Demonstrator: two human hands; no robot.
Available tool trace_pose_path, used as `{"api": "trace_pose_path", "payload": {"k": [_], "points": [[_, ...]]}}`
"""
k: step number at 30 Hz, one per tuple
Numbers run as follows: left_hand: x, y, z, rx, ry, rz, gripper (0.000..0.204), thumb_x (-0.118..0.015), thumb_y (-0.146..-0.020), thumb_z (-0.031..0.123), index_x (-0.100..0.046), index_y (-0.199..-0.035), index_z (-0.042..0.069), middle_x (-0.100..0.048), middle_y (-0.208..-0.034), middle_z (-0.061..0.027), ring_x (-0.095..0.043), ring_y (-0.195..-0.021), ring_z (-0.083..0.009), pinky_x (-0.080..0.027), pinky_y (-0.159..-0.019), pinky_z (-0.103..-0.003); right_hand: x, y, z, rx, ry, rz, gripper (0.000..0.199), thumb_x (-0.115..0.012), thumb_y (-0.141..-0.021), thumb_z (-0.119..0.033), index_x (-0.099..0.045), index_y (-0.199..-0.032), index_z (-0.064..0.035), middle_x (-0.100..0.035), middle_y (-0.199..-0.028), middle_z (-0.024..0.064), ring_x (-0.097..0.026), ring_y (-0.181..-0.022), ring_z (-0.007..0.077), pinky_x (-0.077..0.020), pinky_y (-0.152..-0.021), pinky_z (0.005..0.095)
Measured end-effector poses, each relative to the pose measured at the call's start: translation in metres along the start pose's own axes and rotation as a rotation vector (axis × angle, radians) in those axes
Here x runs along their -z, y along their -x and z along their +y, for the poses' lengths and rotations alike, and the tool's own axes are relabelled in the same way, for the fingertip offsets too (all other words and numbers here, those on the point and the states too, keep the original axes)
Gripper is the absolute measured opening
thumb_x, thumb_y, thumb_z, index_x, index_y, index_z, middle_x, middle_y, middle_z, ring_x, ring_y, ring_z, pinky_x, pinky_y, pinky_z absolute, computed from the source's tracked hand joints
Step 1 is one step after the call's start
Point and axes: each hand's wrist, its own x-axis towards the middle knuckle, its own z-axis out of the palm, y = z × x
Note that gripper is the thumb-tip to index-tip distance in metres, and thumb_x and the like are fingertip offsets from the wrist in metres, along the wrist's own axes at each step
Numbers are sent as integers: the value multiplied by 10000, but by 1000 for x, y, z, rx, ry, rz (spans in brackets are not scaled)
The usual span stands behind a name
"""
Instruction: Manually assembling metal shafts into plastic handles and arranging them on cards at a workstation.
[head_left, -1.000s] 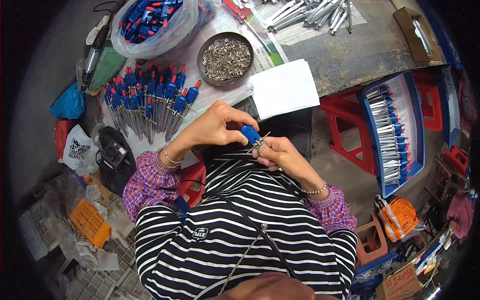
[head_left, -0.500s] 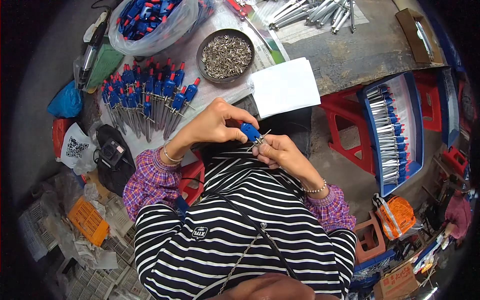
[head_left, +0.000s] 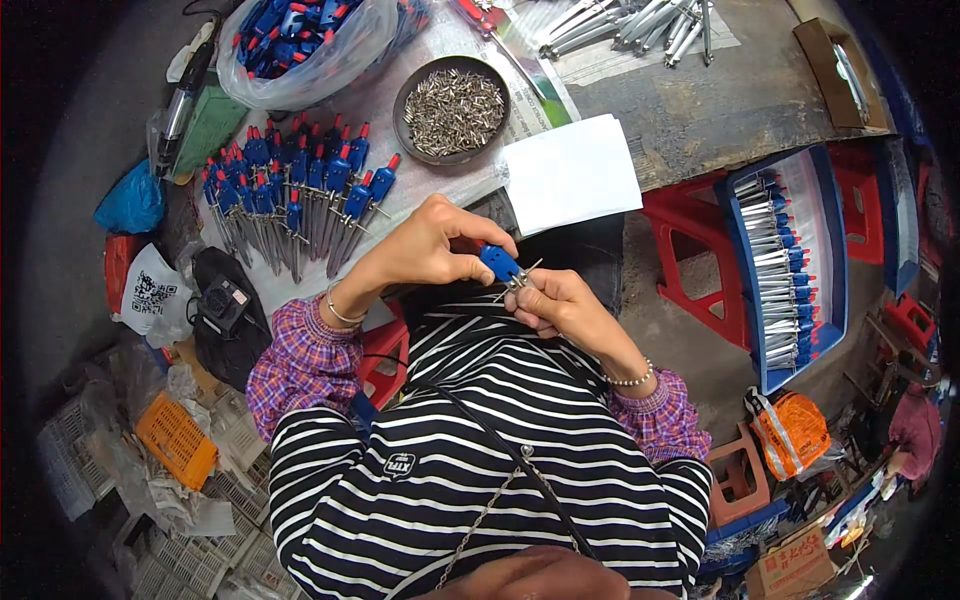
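Note:
Over my lap, both hands hold a small blue plastic piece [head_left: 498, 263] with a red tip and thin metal rods at its lower end. My left hand [head_left: 437, 243] grips it near the top between thumb and forefinger, partly hiding the red tip. The thumb and fingers of my right hand [head_left: 556, 303] are closed on the metal end, where rods stick out to the sides. Left of my hands, many similar blue pieces with red tips and long metal shafts [head_left: 300, 190] lie in rows on the table. Beyond my hands, a dark round bowl [head_left: 404, 128] holds small metal pins.
A clear plastic bag [head_left: 345, 75] of blue pieces stands at the far left. White paper [head_left: 572, 175] lies at the table's near edge. Metal rods [head_left: 650, 28] are piled at the back. A blue tray [head_left: 836, 215] of finished-looking pieces sits at right, beside red stools [head_left: 700, 262].

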Motion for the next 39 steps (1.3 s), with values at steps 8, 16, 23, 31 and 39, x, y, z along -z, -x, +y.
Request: {"api": "trace_pose_path", "payload": {"k": [8,16,23,31,39], "points": [[-1,-1,2,-20,-11,18,301,-752,-621,30,-685,-914,15,-686,-779,-89,-652,-671,-129,-503,-599,-226,0,0,2,30,3,15,190,-470,-927,-147,-580,-872,-2,-479,-643,-40,-394,-527,28,-329,-459,174],[0,-1,2,-15,-28,-14,297,-754,-622,38,-686,-911,17,-686,-770,-83,-646,-659,-124,-499,-587,-231,-1,1,1,19,-14,4,197,-473,-937,-163,-568,-892,3,-472,-644,-37,-373,-516,22,-296,-447,164],[-2,0,3,24,12,-12,319,-746,-635,43,-673,-942,6,-683,-829,-100,-648,-708,-143,-497,-625,-237,0,0,3,54,7,40,193,-484,-927,-157,-584,-884,4,-497,-635,-29,-408,-512,30,-333,-450,168],[-1,-1,6,-46,-48,64,313,-718,-681,65,-654,-980,0,-677,-873,-112,-650,-786,-185,-498,-702,-284,2,-1,6,99,-1,69,220,-489,-928,-172,-595,-874,13,-526,-625,-15,-425,-493,33,-346,-437,176],[1,-3,6,-69,-43,9,301,-741,-660,76,-666,-946,13,-675,-817,-99,-646,-714,-174,-494,-639,-273,1,1,5,73,62,51,215,-479,-947,-169,-565,-892,20,-503,-648,-17,-385,-502,20,-319,-438,164]]}}
